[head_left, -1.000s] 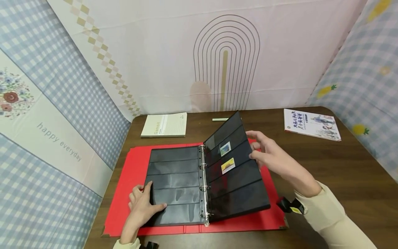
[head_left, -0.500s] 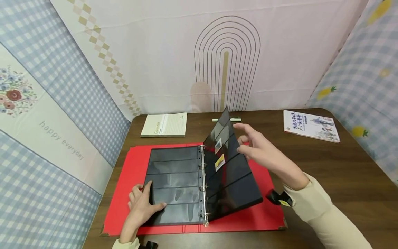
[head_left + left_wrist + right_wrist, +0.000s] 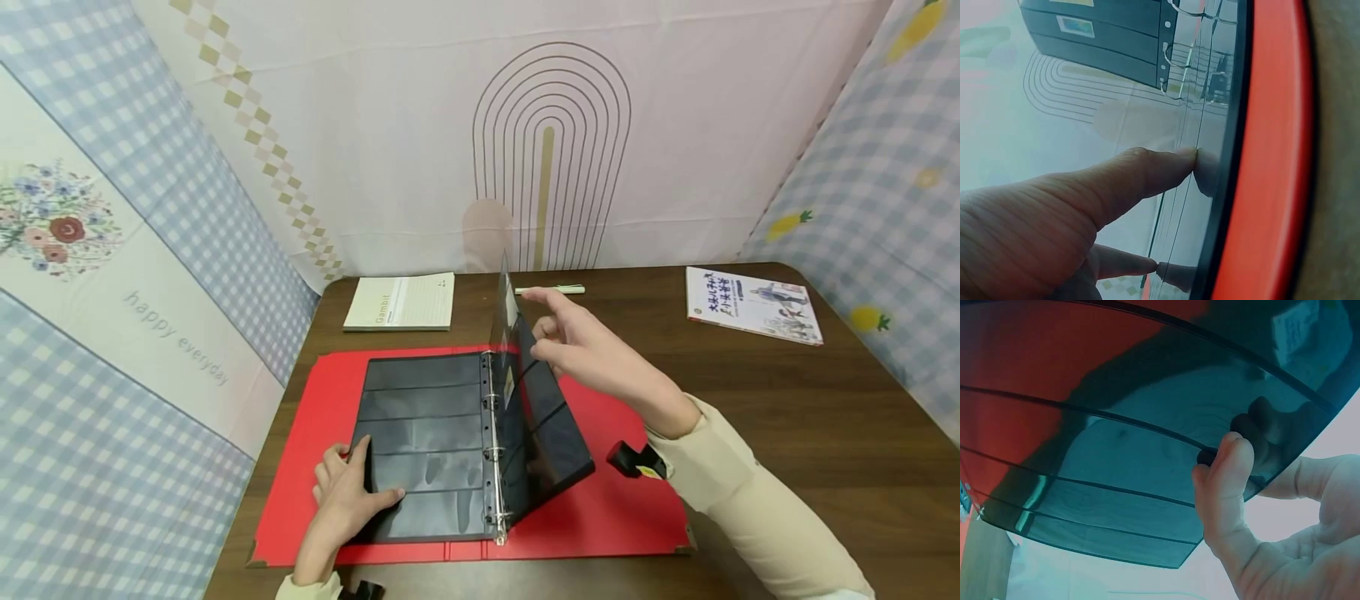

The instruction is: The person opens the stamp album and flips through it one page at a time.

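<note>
A red ring binder [image 3: 622, 517] lies open, its metal rings [image 3: 492, 454] down the middle. On its left half rests a black pocket page [image 3: 427, 433]. My left hand [image 3: 341, 496] touches that page's outer lower part, thumb and index finger extended on it in the left wrist view. My right hand [image 3: 592, 346] pinches the outer edge of another black page [image 3: 555, 433], which stands nearly upright over the rings. In the right wrist view, thumb and fingers lie on either side of that edge. A small yellow stamp [image 3: 509, 386] sits in the raised page; a blue-green stamp [image 3: 1075, 26] shows in the left wrist view.
Behind the binder lie a pale notebook [image 3: 400, 302] and a light green pen [image 3: 555, 289]. A white illustrated book [image 3: 753, 304] lies at the back right of the brown table [image 3: 795, 433]. Patterned cloth hangs at the back and both sides.
My right hand has swung the raised page leftward, from a low slant on the right to nearly upright. The left hand has stayed in place on the left page.
</note>
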